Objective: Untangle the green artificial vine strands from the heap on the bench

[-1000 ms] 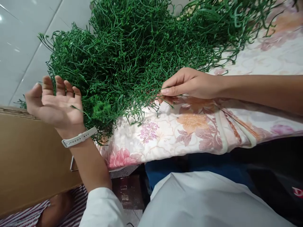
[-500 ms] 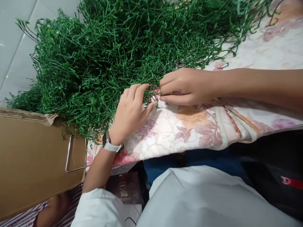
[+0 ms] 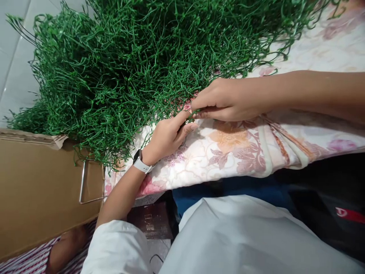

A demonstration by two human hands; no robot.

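Observation:
A large heap of thin green plastic-looking stems [image 3: 137, 64] lies on a floral cloth [image 3: 199, 160]. At the heap's near edge my left hand [image 3: 169, 135], with a watch [image 3: 142, 161] on its wrist, has thumb and forefinger closing around a small green piece. My right hand [image 3: 222, 101] comes in from the right, its thumb and fingertips pinched on the same green piece. The fingertips of both hands nearly touch. The piece is small and partly hidden by the fingers.
On the left stands a cardboard sheet [image 3: 42, 190] with a bent metal wire frame [image 3: 82, 182] beside it. Another person's arm in a striped sleeve [image 3: 31, 258] shows at the bottom left. Below the cloth is a dark brown box [image 3: 152, 222].
My left hand has moved right and its spread fingers have closed in toward my right hand. My right hand's fingers have come together on a green piece. The view has shifted slightly.

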